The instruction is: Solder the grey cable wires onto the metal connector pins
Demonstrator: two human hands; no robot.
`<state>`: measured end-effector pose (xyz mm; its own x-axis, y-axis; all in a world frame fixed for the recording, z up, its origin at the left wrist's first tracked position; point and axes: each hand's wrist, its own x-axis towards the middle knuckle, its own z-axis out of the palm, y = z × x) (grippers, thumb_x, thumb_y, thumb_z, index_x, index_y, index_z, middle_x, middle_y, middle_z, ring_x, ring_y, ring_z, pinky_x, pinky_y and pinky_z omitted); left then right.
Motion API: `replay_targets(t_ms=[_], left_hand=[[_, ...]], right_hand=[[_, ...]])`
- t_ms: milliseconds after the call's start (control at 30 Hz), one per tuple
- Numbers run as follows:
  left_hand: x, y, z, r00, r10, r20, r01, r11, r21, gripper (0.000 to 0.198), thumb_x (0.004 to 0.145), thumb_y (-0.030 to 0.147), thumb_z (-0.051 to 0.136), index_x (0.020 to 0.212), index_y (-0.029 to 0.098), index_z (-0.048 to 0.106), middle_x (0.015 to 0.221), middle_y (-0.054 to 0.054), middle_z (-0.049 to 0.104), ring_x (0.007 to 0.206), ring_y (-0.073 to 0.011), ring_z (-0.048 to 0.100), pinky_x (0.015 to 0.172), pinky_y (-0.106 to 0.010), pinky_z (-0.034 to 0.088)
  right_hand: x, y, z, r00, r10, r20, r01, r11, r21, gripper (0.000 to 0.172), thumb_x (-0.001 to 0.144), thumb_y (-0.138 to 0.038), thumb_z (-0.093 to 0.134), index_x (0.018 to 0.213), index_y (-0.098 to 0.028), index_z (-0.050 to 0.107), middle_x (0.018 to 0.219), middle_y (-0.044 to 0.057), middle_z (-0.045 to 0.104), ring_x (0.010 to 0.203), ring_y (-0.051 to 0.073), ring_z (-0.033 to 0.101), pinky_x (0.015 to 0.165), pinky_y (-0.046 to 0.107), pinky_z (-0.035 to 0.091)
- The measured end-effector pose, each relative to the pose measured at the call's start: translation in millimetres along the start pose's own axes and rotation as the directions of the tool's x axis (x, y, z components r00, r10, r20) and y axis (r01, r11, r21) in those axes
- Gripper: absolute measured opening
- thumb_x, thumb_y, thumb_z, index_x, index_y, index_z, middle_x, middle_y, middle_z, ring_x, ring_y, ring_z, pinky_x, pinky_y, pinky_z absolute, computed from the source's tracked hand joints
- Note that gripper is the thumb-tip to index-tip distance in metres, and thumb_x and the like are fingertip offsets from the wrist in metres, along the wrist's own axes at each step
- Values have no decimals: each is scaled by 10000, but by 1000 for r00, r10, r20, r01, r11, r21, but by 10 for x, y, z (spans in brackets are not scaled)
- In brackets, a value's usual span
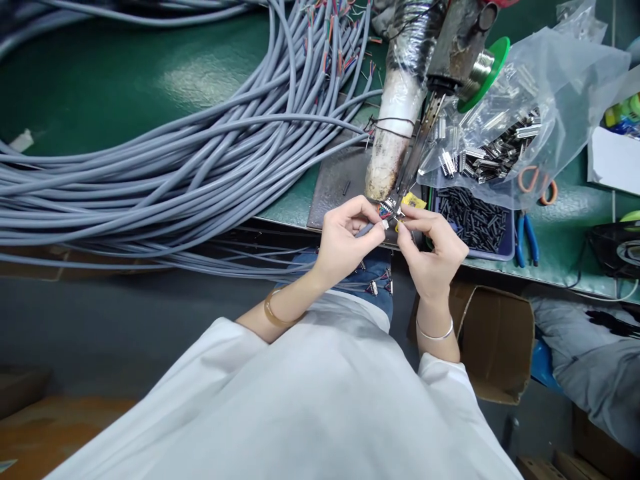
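At the table's front edge, my left hand [347,235] is closed in a pinch around the stripped end of a grey cable [367,230]. Thin coloured wires [385,211] fan out from it towards a small metal multi-pin connector [389,203]. Right above the connector comes down the tip of a soldering iron [417,150], fixed in a stand. My right hand [434,245] is closed beside the connector, thumb and fingertips together; what they pinch is too small to make out. A yellow piece [414,201] lies just behind those fingers.
A large bundle of grey cables [200,167] covers the left of the green table. A wrapped tube [395,127] and a green solder spool [497,73] stand beside the iron. To the right are a bag of connectors [500,147], a bin of black sleeves [473,220] and orange-and-blue-handled tools [527,237].
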<state>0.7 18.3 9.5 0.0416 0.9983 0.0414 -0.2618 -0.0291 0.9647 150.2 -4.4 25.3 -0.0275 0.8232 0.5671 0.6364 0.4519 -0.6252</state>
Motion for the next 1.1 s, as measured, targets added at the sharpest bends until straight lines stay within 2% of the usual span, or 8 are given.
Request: replay_targets(t_ms=[267, 433, 567, 767, 967, 1100], left_hand=[[16, -52, -71, 986, -158, 47, 162, 983, -88, 258, 725, 229, 803, 683, 170, 555, 660, 49, 564, 381, -2, 415, 347, -151, 299], [17, -71, -74, 984, -168, 53, 173, 980, -95, 246, 720, 213, 797, 685, 173, 557, 631, 53, 558, 365, -7, 421, 336, -153, 298], [15, -20, -45, 990, -135, 33, 137, 989, -64, 243, 729, 196, 783, 674, 177, 547, 571, 66, 506, 377, -18, 415, 351, -156, 291], [18, 34, -25, 995, -101, 25, 102, 993, -57, 251, 722, 194, 789, 669, 173, 545, 640, 49, 542, 413, -13, 421, 367, -155, 309], [27, -33, -67, 986, -153, 71, 161, 980, -117, 211, 722, 172, 761, 679, 171, 555, 632, 59, 565, 356, -4, 419, 330, -150, 299], [-4, -54, -67, 975, -211, 65, 216, 972, -96, 194, 715, 157, 748, 682, 162, 557, 680, 45, 601, 363, 0, 437, 334, -145, 311]], right_hand=[[-47, 26, 8, 999, 31, 29, -32, 999, 5, 83, 914, -184, 665, 865, -249, 646, 1074, 27, 791, 944, 188, 772, 857, 351, 635], [-36, 51, 18, 1000, 19, 22, -19, 1000, -3, 76, 913, -185, 680, 871, -246, 660, 1032, 29, 797, 958, 194, 772, 864, 357, 632], [3, 36, 6, 1000, -2, 16, 2, 1000, -12, 60, 914, -199, 691, 879, -247, 679, 1029, 27, 795, 962, 196, 768, 871, 360, 630], [36, 1, 0, 999, -28, 20, 30, 997, -78, 49, 930, -227, 685, 914, -268, 706, 1020, 13, 792, 954, 191, 763, 857, 355, 626], [-3, 8, -5, 998, -64, 23, 66, 994, -85, 91, 915, -170, 682, 875, -249, 662, 1026, 26, 791, 956, 176, 763, 852, 314, 615], [-39, 19, -34, 997, -53, 56, 58, 995, -83, 102, 917, -140, 670, 877, -231, 649, 1024, 20, 794, 946, 163, 768, 823, 282, 614]])
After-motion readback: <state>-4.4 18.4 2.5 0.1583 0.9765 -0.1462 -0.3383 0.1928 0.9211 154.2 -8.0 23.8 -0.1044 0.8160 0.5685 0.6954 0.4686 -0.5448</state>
